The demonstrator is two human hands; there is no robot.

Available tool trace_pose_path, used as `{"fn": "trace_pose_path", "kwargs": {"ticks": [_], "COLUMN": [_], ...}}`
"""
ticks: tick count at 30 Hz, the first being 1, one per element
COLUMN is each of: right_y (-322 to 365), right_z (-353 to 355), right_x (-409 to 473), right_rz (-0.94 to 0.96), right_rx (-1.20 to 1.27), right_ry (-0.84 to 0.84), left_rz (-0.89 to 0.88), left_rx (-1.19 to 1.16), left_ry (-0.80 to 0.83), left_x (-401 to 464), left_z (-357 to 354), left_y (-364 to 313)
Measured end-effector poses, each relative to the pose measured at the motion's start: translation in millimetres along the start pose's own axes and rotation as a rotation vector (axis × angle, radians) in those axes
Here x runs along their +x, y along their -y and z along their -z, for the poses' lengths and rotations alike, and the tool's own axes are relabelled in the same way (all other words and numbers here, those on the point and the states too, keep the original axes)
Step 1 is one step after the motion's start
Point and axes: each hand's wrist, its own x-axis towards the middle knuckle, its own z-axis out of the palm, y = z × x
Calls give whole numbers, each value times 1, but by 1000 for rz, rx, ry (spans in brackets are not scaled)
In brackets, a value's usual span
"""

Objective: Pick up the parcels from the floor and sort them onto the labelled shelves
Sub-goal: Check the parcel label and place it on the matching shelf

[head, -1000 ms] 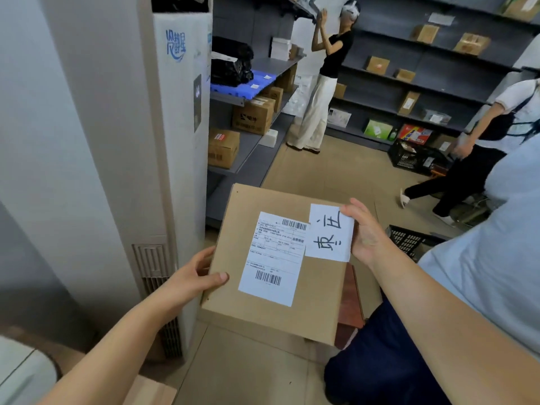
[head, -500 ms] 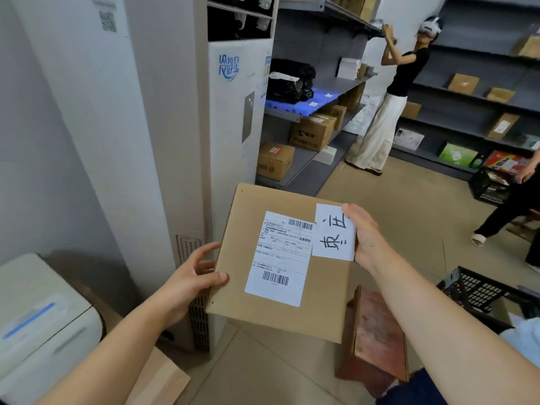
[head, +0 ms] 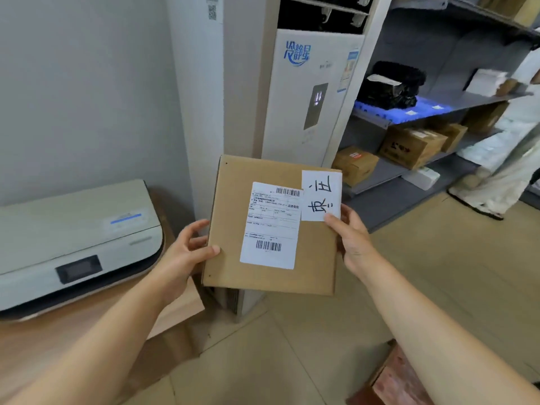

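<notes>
I hold a flat brown cardboard parcel point(head: 312, 258) in front of me with both hands. It carries a white shipping label with barcodes and a white paper slip with handwritten characters at its upper right. My left hand point(head: 184, 252) grips the parcel's left edge, thumb on top. At the right edge, my right hand point(head: 353, 241) holds it with the thumb just below the paper slip. Grey metal shelves point(head: 388, 173) with several brown boxes stand behind and to the right.
A tall white floor air conditioner point(head: 306, 92) stands right behind the parcel. A white printer point(head: 76, 229) sits on a wooden desk at the left. A reddish wooden stool point(head: 391, 381) is at the bottom right. Another person's light trousers point(head: 505, 171) show at the right edge.
My view has swung to the left: the printer and desk came into view, and the other people and black crates went out of frame. The parcel stays held in both hands.
</notes>
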Motion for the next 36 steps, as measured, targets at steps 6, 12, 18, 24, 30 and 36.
{"fn": "trace_pose_path", "kwargs": {"ticks": [6, 12, 18, 24, 30, 36], "right_y": [-14, -25, -47, -71, -90, -104], "right_z": [-74, -188, -317, -440, -543, -616], "right_x": [-19, -70, -157, -276, -383, -468], "right_rz": [112, 199, 249, 364, 474, 546], "right_rx": [-238, -327, -394, -465, -456, -454], "right_ry": [277, 554, 783, 921, 1097, 1253], "left_rz": [-53, -131, -222, -239, -281, -298], "left_rx": [-94, -187, -234, -268, -231, -180], "left_ry": [-265, -522, -820, -1041, -1218, -1400], "left_x": [-68, -155, -268, -394, -509, -599], "left_z": [61, 142, 236, 334, 403, 445], "left_y": [-3, -7, 1, 17, 25, 37]}}
